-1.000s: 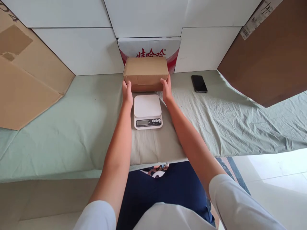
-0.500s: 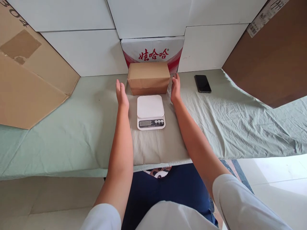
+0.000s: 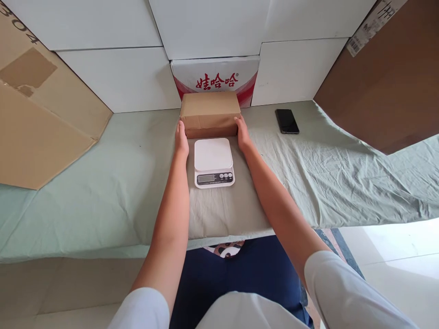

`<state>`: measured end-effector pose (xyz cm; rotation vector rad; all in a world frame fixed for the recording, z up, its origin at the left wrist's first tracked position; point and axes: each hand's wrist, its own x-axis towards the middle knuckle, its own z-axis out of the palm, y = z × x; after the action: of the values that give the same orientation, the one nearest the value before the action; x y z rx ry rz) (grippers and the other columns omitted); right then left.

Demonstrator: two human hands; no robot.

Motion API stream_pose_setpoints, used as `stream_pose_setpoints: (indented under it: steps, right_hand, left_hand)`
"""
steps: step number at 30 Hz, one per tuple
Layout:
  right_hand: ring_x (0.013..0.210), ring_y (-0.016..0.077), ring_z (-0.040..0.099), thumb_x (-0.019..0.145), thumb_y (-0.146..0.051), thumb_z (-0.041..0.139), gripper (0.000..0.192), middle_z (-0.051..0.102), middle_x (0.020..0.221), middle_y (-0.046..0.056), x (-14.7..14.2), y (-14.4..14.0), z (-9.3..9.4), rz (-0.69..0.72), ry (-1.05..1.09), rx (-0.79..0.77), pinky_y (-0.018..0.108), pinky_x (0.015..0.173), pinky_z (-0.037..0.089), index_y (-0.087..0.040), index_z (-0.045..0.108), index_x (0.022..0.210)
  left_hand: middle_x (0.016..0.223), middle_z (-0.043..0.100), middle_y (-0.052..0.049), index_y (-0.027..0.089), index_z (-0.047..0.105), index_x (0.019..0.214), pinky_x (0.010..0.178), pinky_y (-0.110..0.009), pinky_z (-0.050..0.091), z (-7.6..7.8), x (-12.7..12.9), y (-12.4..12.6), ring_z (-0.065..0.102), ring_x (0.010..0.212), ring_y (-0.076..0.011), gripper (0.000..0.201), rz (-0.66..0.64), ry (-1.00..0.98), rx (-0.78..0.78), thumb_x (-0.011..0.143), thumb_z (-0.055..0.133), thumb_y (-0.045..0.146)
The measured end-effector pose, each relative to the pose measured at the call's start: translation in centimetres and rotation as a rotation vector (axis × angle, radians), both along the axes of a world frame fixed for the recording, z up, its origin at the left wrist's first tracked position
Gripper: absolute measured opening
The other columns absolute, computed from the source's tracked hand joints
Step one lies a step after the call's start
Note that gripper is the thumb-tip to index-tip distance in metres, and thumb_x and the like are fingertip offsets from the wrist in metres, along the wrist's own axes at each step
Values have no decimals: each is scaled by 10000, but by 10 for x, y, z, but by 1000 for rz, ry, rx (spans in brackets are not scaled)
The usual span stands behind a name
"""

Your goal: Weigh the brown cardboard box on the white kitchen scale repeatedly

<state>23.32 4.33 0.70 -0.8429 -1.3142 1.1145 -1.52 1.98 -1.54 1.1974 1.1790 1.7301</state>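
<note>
A small brown cardboard box (image 3: pixel 210 114) rests on the cloth, just behind a white kitchen scale (image 3: pixel 213 155). My left hand (image 3: pixel 181 138) presses on the box's left end, with its other fingers hidden behind the side. Against the right end lies my right hand (image 3: pixel 243 132), its thumb over the front corner. Between them the box is gripped from both ends. The scale's bare platform faces up, and its panel with a grey display and round buttons points toward me.
A black smartphone (image 3: pixel 287 121) lies to the right on the green cloth (image 3: pixel 103 183). Large cardboard pieces (image 3: pixel 44 119) stand at the left, with a brown one (image 3: pixel 384 87) at the right. White boxes (image 3: pixel 212 27) and a red-lettered carton (image 3: pixel 219 68) form the back.
Both hands have moved inward from beside the box and now touch its two ends. The box and the scale keep their places on the cloth.
</note>
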Motion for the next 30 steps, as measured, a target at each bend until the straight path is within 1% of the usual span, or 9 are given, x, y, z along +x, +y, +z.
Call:
stream_pose_setpoints:
  steps: [4,7,10,13,15,17,20,23,30]
  right_hand:
    - [1485,276,468,817,-619,582,606,622,1465,31,-6,-8,11,-35,-29,8,496,1329,317,-265,557,1307]
    - [1483,271,463,804,-561,617,599,628,1462,9,-6,-17,31,-7,-45,51,483,1335,313,-289,548,1333]
    - [1497,282,450,825,-525,628,594,597,1504,1,4,-40,57,33,-63,139,495,1341,303,-306,539,1370]
    - [1557,288,382,875,-567,596,598,523,1584,-15,20,-82,74,42,-109,212,524,1361,246,-335,510,1420]
    - [1597,292,319,885,-599,601,624,495,1609,-13,28,-116,73,66,-160,214,527,1373,212,-352,495,1448]
    - [1596,287,323,896,-621,585,635,495,1605,-9,32,-146,64,61,-162,187,517,1370,231,-375,477,1471]
    - [1569,274,365,915,-641,540,660,491,1595,-2,30,-176,48,20,-134,159,485,1350,302,-406,416,1519]
    - [1551,290,381,905,-657,541,692,479,1599,-3,24,-183,40,-13,-123,171,504,1336,329,-426,384,1538]
    - [1530,296,399,894,-622,541,686,500,1583,-2,20,-175,34,10,-62,123,535,1328,330,-412,395,1531]
  left_hand:
    - [1516,603,-173,175,655,1321,1290,-445,344,6,0,-4,451,1539,-303,898,-32,-26,-48,802,489,890]
    - [1508,602,-192,171,638,1333,1272,-478,369,20,0,-19,478,1517,-334,946,-29,-48,-68,776,477,918]
    - [1535,578,-179,197,624,1362,1280,-487,355,39,1,-54,449,1535,-347,964,-41,1,-1,745,506,929]
    - [1580,548,-115,277,602,1414,1296,-469,330,51,3,-112,402,1568,-318,852,-126,89,42,823,471,876]
    - [1618,513,-100,301,587,1443,1300,-461,322,51,6,-152,389,1575,-314,829,-177,128,51,852,434,861]
    - [1635,495,-104,303,560,1477,1303,-468,313,46,10,-184,381,1578,-322,836,-192,143,65,860,427,851]
    - [1632,501,-99,321,529,1508,1308,-478,305,36,15,-210,387,1575,-326,830,-168,150,63,868,423,839]
    - [1631,504,-84,343,516,1514,1313,-488,296,30,17,-212,372,1582,-329,828,-138,154,59,863,419,845]
    - [1594,542,-73,352,532,1490,1297,-491,323,29,13,-200,381,1575,-331,795,-144,190,43,880,378,839]
